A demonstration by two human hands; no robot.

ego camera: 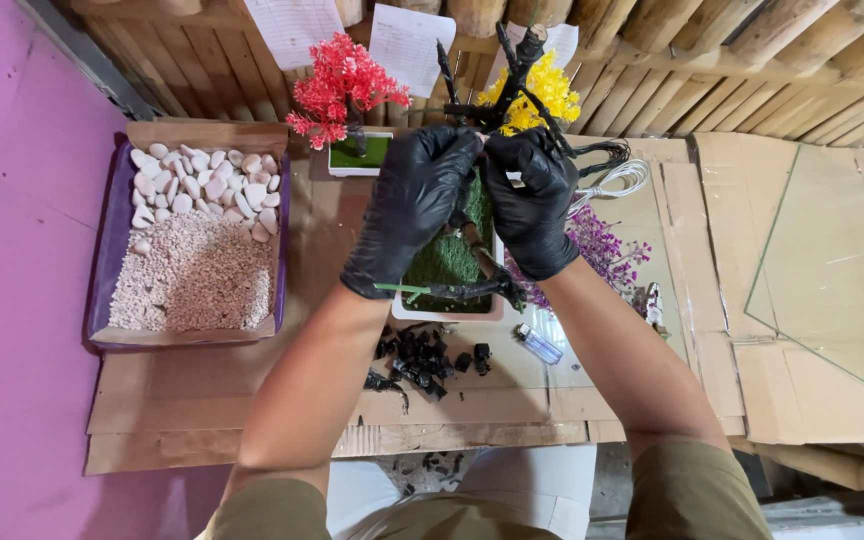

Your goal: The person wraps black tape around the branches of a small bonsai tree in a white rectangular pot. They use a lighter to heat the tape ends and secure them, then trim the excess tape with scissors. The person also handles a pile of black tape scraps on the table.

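Both my hands wear black gloves and meet over a small artificial tree (520,82) with black wrapped branches and yellow blossoms. My left hand (414,205) grips the dark trunk from the left. My right hand (532,200) pinches the trunk or a branch from the right, fingers closed. The tree stands in a white rectangular pot (414,310) filled with green artificial grass (447,258). A dark branch piece and a green stem lie across the pot's near edge.
A cardboard box (202,135) at left holds white pebbles and fine gravel. A red-blossom tree (342,85) in a small white pot stands behind. Black scraps (417,365), a lighter (537,344), purple flowers (602,250), coiled white wire (617,182) and glass panes (837,275) lie on cardboard.
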